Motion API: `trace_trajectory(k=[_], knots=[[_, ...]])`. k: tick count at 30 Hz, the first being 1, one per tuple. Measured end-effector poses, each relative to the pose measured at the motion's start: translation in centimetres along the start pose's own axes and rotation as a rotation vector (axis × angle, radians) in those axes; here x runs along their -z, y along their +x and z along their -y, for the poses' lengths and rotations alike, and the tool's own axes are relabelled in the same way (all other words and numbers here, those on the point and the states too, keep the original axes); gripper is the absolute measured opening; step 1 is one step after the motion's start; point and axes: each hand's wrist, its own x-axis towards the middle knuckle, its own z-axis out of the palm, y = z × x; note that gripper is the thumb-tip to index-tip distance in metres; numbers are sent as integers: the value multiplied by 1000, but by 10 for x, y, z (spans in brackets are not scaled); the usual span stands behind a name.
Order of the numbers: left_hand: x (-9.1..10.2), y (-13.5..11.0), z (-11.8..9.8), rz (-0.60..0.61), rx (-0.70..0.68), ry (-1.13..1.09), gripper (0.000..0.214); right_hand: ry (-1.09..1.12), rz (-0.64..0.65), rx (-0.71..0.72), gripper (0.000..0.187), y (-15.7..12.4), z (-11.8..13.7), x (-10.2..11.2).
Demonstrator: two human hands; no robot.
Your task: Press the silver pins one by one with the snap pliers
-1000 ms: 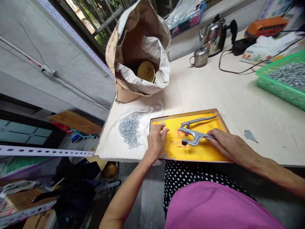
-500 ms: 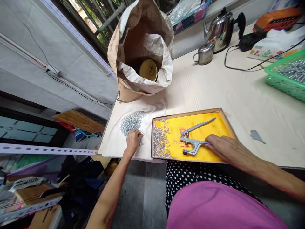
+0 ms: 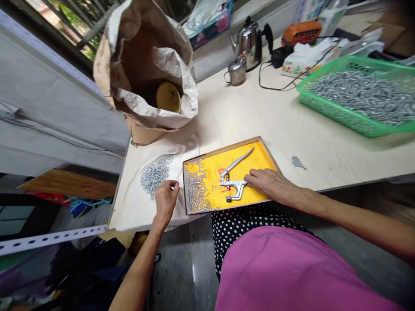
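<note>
Presently before you: one pale table (image 3: pixel 233 116), set by a wall and a barred window. At its far left, one open paper sack (image 3: pixel 145 134), a round yellow object (image 3: pixel 167 97) inside. Toward the back, one steel kettle (image 3: pixel 248 45), one small lidded metal cup (image 3: pixel 237 72) just beside it, one orange device (image 3: pixel 301 32). At right, one green basket (image 3: pixel 333 121), filled with metal pieces (image 3: pixel 363 95). Nearer you, one grey scrap (image 3: pixel 297 163).

Arms: your left hand (image 3: pixel 167 199) reaches forward from the lower edge, knuckles up, between the pile and the tray; your right hand (image 3: pixel 272 185) comes in from the right, back uppermost, across the tray's right end.

Item in hand: one grey pliers-like tool (image 3: pixel 231 183). Your right fingers are closed round the end of its lower handle; the upper handle stands spread away from them, the head pointing left over the yellow-floored tray (image 3: pixel 227 148).

Loose stock: small pins (image 3: pixel 196 192) at the tray's left end, to the right of your left fingers; one pile of pins (image 3: pixel 155 175) on white cloth (image 3: pixel 129 211), just beyond them to the left. Your left fingers are curled, thumb near fingertips; at this size you cannot tell whether they meet or pinch a pin.
</note>
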Motion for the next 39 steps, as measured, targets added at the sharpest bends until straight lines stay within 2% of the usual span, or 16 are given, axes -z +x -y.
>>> trace_trajectory(k=[2, 4, 7, 9, 12, 26, 33, 37, 39], knots=[[-4, -10, -33, 68, 54, -322, 23, -41, -32, 30, 16, 2, 1, 2], [-14, -22, -68, 222, 100, -575, 28, -63, -58, 43, 16, 4, 2, 4], [-36, -37, -105, 397, 160, -746, 31, -57, -75, 23, 17, 5, 3, 3], [-48, -42, -116, 444, 190, -761, 33, -38, -77, 15, 17, 4, 2, 1], [-57, -44, -117, 448, 210, -732, 35, -7, -76, 13, 16, 3, 1, -5], [-61, -45, -114, 457, 176, -591, 33, 34, -81, -11, 18, 2, 1, -8], [-59, -47, -119, 467, 156, -562, 32, 23, -36, -35, 15, 1, 5, 4], [-59, -50, -119, 457, 141, -575, 31, 99, 22, -28, 12, 7, -1, 13], [-59, -51, -119, 459, 137, -578, 32, 112, -3, -29, 16, 15, -6, 15]])
